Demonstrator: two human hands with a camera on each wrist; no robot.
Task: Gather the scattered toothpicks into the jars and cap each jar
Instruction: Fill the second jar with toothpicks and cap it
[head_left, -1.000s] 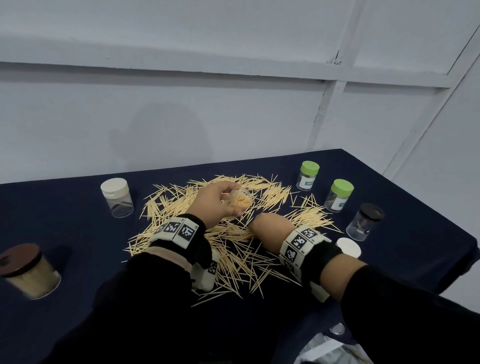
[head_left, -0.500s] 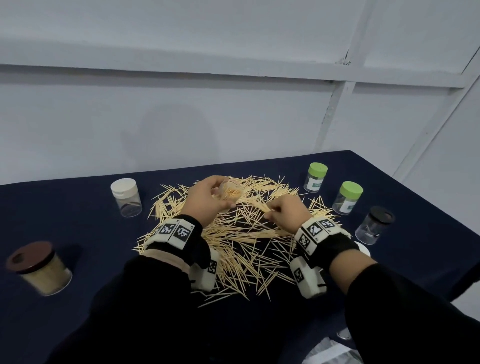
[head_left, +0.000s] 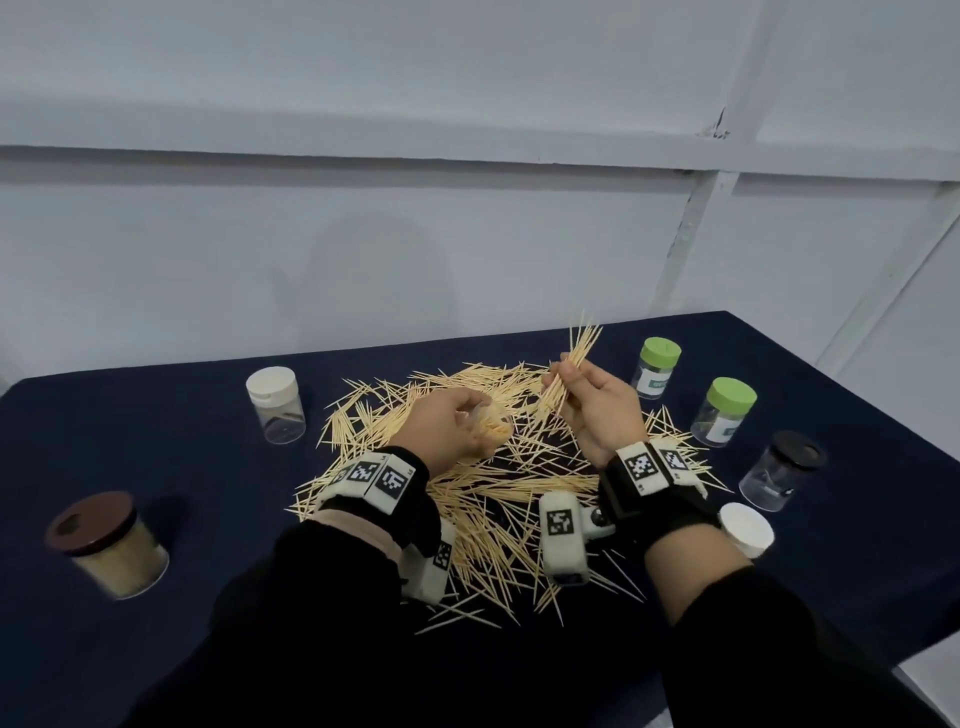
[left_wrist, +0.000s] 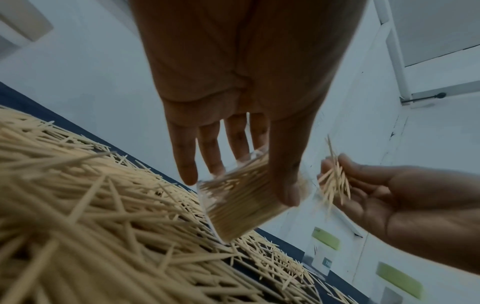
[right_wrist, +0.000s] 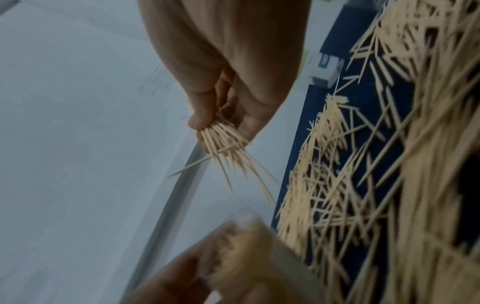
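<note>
My left hand (head_left: 457, 421) grips a clear uncapped jar (head_left: 493, 426) tilted on its side and packed with toothpicks; the same jar (left_wrist: 241, 197) shows between thumb and fingers in the left wrist view. My right hand (head_left: 587, 400) is raised above the table and pinches a bunch of toothpicks (head_left: 576, 358) that fans upward; the bunch (right_wrist: 226, 144) is blurred in the right wrist view. A large pile of loose toothpicks (head_left: 467, 499) lies on the dark blue cloth (head_left: 156, 467) under both hands.
A white-capped jar (head_left: 275, 405) stands at the left, a brown-lidded full jar (head_left: 109, 545) at the near left. Two green-capped jars (head_left: 657, 366) (head_left: 727, 410) and a black-lidded jar (head_left: 784, 470) stand at the right. A loose white cap (head_left: 748, 530) lies by my right wrist.
My right hand pinched a bunch from the pile and has lifted it up beside the jar. The left hand kept hold of the jar.
</note>
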